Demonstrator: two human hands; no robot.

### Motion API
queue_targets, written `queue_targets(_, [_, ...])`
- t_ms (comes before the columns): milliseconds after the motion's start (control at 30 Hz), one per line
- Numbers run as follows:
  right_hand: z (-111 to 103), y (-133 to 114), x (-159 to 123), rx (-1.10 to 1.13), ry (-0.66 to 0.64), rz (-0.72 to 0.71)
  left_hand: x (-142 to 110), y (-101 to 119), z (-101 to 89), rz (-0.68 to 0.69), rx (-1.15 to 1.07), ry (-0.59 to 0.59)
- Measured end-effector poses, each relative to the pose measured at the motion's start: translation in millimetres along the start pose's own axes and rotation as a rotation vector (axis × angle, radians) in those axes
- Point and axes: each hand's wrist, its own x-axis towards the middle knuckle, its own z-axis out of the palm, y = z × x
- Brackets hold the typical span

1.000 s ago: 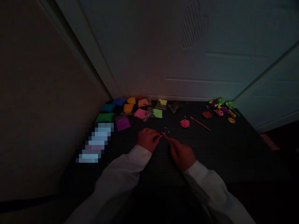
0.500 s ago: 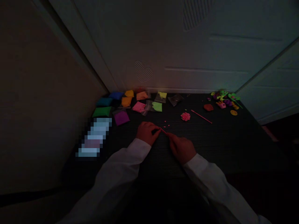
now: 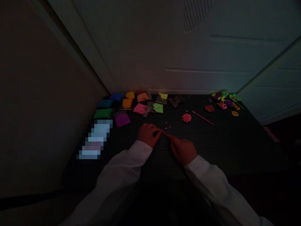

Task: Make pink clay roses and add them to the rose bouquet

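My right hand (image 3: 183, 150) is closed on a thin pink modelling tool (image 3: 164, 133), which slants up and left. The tool's tip reaches the fingertips of my left hand (image 3: 148, 134). Those fingers are pinched together over the dark table, and whatever lies between them is too small and dim to make out. Just beyond the hands lie a few tiny pink clay bits (image 3: 166, 127). A round cluster of small pink clay pieces (image 3: 186, 118) sits farther right, with a second pink tool (image 3: 202, 117) beside it.
Bags of coloured clay, among them a purple bag (image 3: 122, 119) and a light green one (image 3: 158, 108), lie at the back left. A blurred bright screen (image 3: 95, 139) is at left. Small clay figures (image 3: 227, 99) and a reddish lump (image 3: 209, 108) are at right. A white panel (image 3: 188, 78) rises behind.
My hands stay in nearly the same place. The pink tool's tip has shifted very slightly at my left fingertips. Nothing else on the table has moved.
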Motion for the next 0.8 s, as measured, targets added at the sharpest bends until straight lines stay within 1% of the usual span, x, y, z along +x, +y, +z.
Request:
queue_targets(233, [3.9,-7.2,6.1,-0.037,-0.009,0.032,0.5,-1.7,0.4,0.005,0.010,0.001])
queue_targets(400, [2.5,-7.3,3.8,-0.038,-0.005,0.055,0.8,-1.4,-0.5,0.019,-0.012,0.000])
queue_targets(700, [1.6,-11.2,9.0,0.007,0.016,0.089,1.3,2.6,-3.8,-0.072,-0.159,-0.030])
queue_targets(800, [1.4,-10.5,7.6,0.023,0.037,0.113,2.3,0.1,-6.9,-0.132,-0.235,-0.021])
